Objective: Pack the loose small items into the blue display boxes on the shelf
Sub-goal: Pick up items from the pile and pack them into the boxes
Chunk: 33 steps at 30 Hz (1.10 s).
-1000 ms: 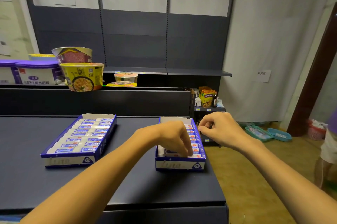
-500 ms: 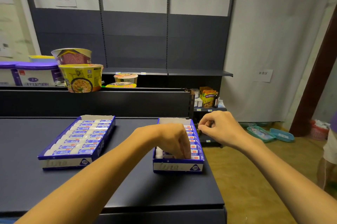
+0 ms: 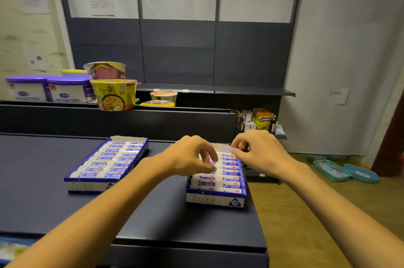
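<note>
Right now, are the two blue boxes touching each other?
Apart. The head view shows bare dark shelf top between the left box and the right box.

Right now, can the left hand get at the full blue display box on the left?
Probably yes: the left hand is over the right blue display box; bare dark shelf top lies between it and the full blue display box.
</note>
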{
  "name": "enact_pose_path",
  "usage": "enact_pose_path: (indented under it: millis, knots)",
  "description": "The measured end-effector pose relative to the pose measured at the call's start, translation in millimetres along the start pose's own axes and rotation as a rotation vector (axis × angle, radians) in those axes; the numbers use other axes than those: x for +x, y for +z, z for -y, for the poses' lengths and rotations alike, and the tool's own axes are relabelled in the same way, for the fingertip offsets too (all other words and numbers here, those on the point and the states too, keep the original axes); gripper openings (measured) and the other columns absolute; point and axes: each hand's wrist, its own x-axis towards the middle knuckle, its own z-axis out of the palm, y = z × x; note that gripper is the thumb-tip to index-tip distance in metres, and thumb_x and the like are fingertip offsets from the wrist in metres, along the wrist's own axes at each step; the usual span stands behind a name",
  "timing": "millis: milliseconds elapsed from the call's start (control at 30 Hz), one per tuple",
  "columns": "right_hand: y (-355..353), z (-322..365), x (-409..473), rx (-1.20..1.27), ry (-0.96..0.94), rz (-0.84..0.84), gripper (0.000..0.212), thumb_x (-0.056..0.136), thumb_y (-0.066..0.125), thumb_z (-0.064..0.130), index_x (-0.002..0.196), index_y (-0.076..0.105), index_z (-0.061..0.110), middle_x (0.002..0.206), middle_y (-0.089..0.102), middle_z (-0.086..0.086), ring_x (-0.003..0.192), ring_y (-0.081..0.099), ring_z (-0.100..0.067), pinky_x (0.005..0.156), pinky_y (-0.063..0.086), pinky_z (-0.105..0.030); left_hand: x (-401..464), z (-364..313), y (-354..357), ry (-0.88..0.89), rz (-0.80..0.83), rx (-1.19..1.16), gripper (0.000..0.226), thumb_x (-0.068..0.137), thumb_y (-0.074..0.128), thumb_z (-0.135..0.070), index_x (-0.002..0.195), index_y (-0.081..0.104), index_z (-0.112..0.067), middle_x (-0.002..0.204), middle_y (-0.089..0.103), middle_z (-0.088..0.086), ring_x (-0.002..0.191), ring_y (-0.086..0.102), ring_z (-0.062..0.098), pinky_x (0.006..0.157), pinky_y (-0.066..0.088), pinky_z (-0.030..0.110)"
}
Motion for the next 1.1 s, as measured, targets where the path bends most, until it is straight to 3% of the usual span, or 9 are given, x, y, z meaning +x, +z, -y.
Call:
enact_pose_path:
  millis: [100,233,400,533,633,767,900,1000,1100]
  knots:
    - [3.3,16.8,6.7,-0.025,-0.070,0.003,0.022,0.091,0.058,0.039,0.108,0.065,0.027,0.101,0.063,0.006,0.094,0.054,-0.008,0.093,0.047,-0.037,-18.6,10.2,-4.6,-0.071,-0.159,0.132,0.030,0.087,0.066,-0.033,0.116,0.061,-0.025,0.110,0.065,-0.004,0.091,0.058,0.009,0.080,0.053,0.026]
    - [12.6,41.0,14.7,-0.080,-0.160,0.008,0.029,0.092,0.053,0.044,0.118,0.059,0.031,0.113,0.060,0.006,0.107,0.053,-0.013,0.096,0.041,-0.037,-50.8,28.2,-11.4,-0.174,-0.318,0.342,0.035,0.089,0.061,-0.039,0.123,0.056,-0.029,0.115,0.062,-0.008,0.104,0.055,0.010,0.086,0.048,0.026]
    - [24.6,76.2,20.5,-0.123,-0.261,0.003,0.037,0.095,0.047,0.048,0.128,0.052,0.032,0.123,0.057,0.005,0.115,0.050,-0.016,0.098,0.038,-0.036,-91.8,55.1,-18.6,-0.243,-0.485,0.408,0.029,0.088,0.057,-0.043,0.115,0.059,-0.031,0.113,0.063,-0.012,0.107,0.055,0.010,0.082,0.038,0.021]
    - [31.4,115.0,21.9,-0.139,-0.327,0.003,0.040,0.095,0.046,0.048,0.132,0.047,0.033,0.128,0.054,0.004,0.118,0.048,-0.017,0.099,0.036,-0.035,-121.2,73.0,-19.8,-0.356,-0.540,0.439,0.033,0.089,0.053,-0.044,0.121,0.054,-0.035,0.120,0.060,-0.014,0.113,0.049,0.014,0.092,0.034,0.030]
    - [36.1,144.3,19.9,-0.158,-0.358,-0.003,0.041,0.095,0.045,0.049,0.133,0.045,0.033,0.128,0.052,0.003,0.117,0.046,-0.018,0.095,0.034,-0.035,-144.6,91.3,-17.3,-0.406,-0.571,0.403,0.041,0.085,0.046,-0.053,0.123,0.052,-0.040,0.119,0.060,-0.015,0.111,0.050,0.013,0.086,0.031,0.029]
    - [47.9,190.3,12.6,-0.124,-0.361,-0.005,0.042,0.094,0.045,0.048,0.134,0.043,0.033,0.128,0.051,0.004,0.116,0.045,-0.018,0.094,0.032,-0.034,-184.5,115.8,-13.1,-0.462,-0.646,0.355,0.067,0.067,0.021,-0.065,0.119,0.055,-0.040,0.110,0.063,-0.015,0.106,0.054,0.013,0.077,0.026,0.028]
    - [70.7,248.3,-4.1,-0.030,-0.344,-0.061,0.039,0.090,0.050,0.046,0.127,0.051,0.033,0.122,0.056,0.005,0.113,0.049,-0.021,0.088,0.031,-0.035,-230.8,137.3,-16.7,-0.531,-0.757,0.238,0.035,0.084,0.053,-0.056,0.116,0.056,-0.042,0.108,0.062,-0.016,0.105,0.051,0.007,0.082,0.032,0.026]
    - [94.0,295.2,-18.3,0.034,-0.315,-0.141,0.036,0.078,0.061,0.046,0.111,0.064,0.029,0.098,0.065,0.001,0.094,0.059,-0.027,0.077,0.038,-0.039,-268.9,155.8,-22.2,-0.552,-0.809,0.219,0.033,0.083,0.059,-0.052,0.114,0.058,-0.041,0.107,0.062,-0.016,0.106,0.052,0.008,0.086,0.035,0.028]
    - [117.1,343.5,-34.0,0.057,-0.274,-0.198,0.036,0.070,0.066,0.046,0.103,0.065,0.030,0.080,0.061,0.004,0.076,0.059,-0.023,0.066,0.043,-0.037,-308.5,179.6,-28.1,-0.571,-0.785,0.298,0.030,0.078,0.067,-0.049,0.106,0.064,-0.039,0.100,0.065,-0.015,0.102,0.057,0.015,0.076,0.033,0.031]
